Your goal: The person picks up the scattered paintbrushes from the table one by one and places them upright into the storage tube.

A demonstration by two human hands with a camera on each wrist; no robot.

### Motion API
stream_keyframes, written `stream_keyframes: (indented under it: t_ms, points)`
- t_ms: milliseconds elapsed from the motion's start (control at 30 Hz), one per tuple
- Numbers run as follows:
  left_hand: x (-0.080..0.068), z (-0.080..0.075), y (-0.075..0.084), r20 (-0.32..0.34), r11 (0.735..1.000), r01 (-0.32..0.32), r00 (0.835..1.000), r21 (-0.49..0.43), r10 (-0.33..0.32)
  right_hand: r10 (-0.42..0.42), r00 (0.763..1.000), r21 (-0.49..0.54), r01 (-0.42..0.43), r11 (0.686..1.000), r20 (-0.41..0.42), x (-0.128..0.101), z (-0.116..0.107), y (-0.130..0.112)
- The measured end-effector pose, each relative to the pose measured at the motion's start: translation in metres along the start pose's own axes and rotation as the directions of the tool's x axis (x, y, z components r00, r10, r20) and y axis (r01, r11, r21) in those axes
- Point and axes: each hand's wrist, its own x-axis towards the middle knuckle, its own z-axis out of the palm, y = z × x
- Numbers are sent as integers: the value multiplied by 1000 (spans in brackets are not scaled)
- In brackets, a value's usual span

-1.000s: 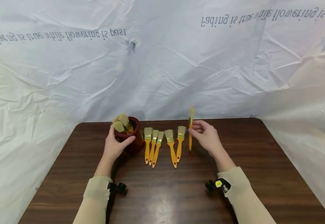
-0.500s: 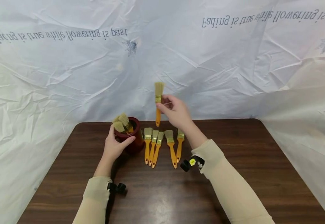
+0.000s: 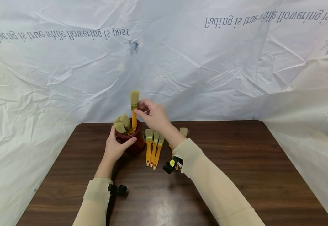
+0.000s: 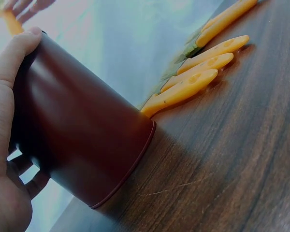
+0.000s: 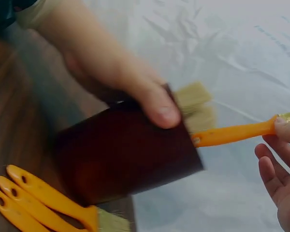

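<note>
I see two bare hands, the left hand and the right hand, no gloves, no rings. Both forearms wear close-fitting beige long sleeves ending at the wrist. I note a small black camera unit strapped at the left cuff. The right cuff carries a like black unit bearing a round yellow sticker.

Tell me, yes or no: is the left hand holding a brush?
No, the left hand grips the dark red cup; the right hand pinches the brush.
</note>
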Motion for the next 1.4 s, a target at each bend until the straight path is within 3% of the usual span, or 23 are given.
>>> stream_keyframes:
  t_ms: [200,400,567,933,1100,1400]
  points:
    - [-1,0,-1,7,1000,-5,1000,-5,5,-12,991,-74,22,997,136,-5,19,12]
    - [0,-2,-2,11,1000,-17,1000,0,17,-61,956,-225,129,966,287,-10,26,21]
    - [1,-2,-3,14,1000,-21,1000,-2,21,-50,941,-264,145,954,336,-14,22,22]
    - [1,-1,-3,9,1000,-5,1000,-11,5,-16,969,-136,51,989,246,-26,8,27]
    - [1,-1,-4,9,1000,8,1000,-13,-8,8,981,-134,18,991,192,-33,-6,28]
    - [0,0,-2,6,1000,13,1000,-12,-13,34,999,-76,-31,997,41,-49,-33,45]
